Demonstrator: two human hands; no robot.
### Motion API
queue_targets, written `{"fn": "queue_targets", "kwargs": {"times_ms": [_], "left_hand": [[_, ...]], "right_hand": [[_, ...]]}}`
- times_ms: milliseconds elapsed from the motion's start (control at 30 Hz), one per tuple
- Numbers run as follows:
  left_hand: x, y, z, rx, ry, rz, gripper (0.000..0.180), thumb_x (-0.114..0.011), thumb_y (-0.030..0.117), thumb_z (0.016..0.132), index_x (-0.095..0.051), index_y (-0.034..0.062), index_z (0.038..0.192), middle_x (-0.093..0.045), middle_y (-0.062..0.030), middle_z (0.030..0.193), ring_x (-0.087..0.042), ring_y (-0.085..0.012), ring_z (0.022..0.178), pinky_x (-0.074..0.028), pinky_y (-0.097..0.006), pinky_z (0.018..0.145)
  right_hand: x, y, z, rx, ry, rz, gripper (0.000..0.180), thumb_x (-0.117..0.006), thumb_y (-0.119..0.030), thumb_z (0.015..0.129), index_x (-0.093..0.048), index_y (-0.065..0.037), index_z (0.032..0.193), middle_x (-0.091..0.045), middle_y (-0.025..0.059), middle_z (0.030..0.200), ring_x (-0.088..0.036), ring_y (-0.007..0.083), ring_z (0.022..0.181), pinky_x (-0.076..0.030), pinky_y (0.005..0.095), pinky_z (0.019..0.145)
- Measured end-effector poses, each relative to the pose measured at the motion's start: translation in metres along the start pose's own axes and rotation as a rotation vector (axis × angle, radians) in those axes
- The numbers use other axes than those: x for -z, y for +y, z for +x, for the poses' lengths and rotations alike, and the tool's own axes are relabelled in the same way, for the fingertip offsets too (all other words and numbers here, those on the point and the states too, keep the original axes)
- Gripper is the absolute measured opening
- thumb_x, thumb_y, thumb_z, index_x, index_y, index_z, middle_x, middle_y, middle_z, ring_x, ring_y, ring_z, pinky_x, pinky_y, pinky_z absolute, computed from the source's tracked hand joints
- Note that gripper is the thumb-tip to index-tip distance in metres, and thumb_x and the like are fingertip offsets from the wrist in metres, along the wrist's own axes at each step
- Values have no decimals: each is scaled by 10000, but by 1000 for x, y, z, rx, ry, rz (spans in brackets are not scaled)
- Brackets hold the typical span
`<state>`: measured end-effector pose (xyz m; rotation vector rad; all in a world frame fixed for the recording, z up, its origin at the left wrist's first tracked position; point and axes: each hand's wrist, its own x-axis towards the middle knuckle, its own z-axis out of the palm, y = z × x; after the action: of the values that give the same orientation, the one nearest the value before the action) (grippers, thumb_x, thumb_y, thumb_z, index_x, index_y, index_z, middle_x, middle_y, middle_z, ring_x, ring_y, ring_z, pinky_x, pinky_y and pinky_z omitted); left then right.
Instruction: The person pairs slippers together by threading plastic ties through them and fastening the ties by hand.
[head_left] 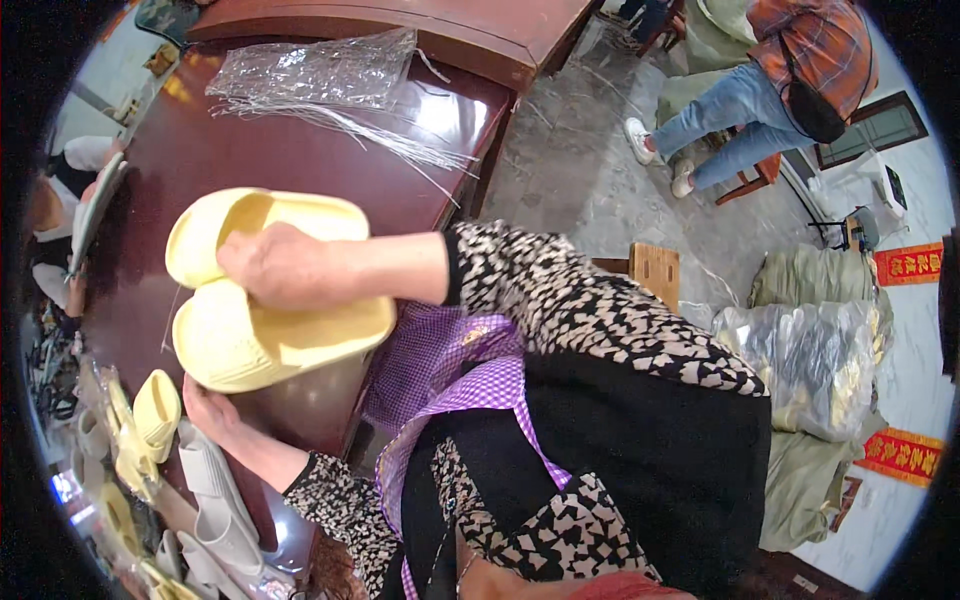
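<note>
Two pale yellow foam slide sandals (270, 300) lie pressed together over the near edge of the dark red-brown wooden tabletop (290, 160), soles outward. The right hand (275, 265) rests across the top of the pair, its grip clamped on the upper sandal; the left hand (215, 415) cups the lower one from beneath, fingers closed on its edge. Judging by this, the step in hand is mating the pair. The next move likely calls for keeping both sandals aligned while lifting them clear of the edge. Farther back on the tabletop lies one heap of clear plastic bags (320, 70). At the lower left sits a pile of loose yellow and grey sandals (165, 450), too jumbled to count.
</note>
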<state>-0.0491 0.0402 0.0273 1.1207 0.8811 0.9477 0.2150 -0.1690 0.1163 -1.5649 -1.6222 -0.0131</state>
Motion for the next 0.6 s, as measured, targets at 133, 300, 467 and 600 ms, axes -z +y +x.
{"fn": "queue_targets", "kwargs": {"times_ms": [133, 300, 467, 600], "left_hand": [[1, -7, -1, 9, 58, 17, 243, -531, 174, 918, -579, -10, 1070, -569, -34, 761, -481, -104, 592, -408, -242, 515], [-9, -7, 1, 31, 153, 8, 232, -552, 176, 908, -585, 13, 1071, -567, -34, 757, -486, -107, 604, -397, -234, 515], [5, -3, 3, 36, 137, -2, 275, -565, 198, 907, -568, 21, 1117, -561, -22, 779, -481, -107, 637, -391, -242, 544], [-3, -9, 6, 58, 89, -19, 359, -608, 261, 876, -579, 49, 1165, -572, -25, 846, -506, -126, 745, -420, -290, 649]], "right_hand": [[43, 12, -21, 35, -3, -134, 115, -545, -42, 754, -503, 33, 831, -571, 191, 790, -611, 338, 681, -515, 409, 595], [79, 30, -44, -59, -78, -171, 75, -532, -31, 776, -501, 26, 815, -574, 193, 797, -616, 335, 707, -517, 396, 612], [123, 71, -21, -18, 61, -369, 128, -523, 25, 770, -541, -16, 890, -609, 164, 826, -628, 295, 752, -490, 416, 654], [157, 145, 58, 158, -378, -711, 198, -624, -82, 742, -653, -61, 937, -618, 108, 759, -596, 203, 713, -495, 402, 659]]}}
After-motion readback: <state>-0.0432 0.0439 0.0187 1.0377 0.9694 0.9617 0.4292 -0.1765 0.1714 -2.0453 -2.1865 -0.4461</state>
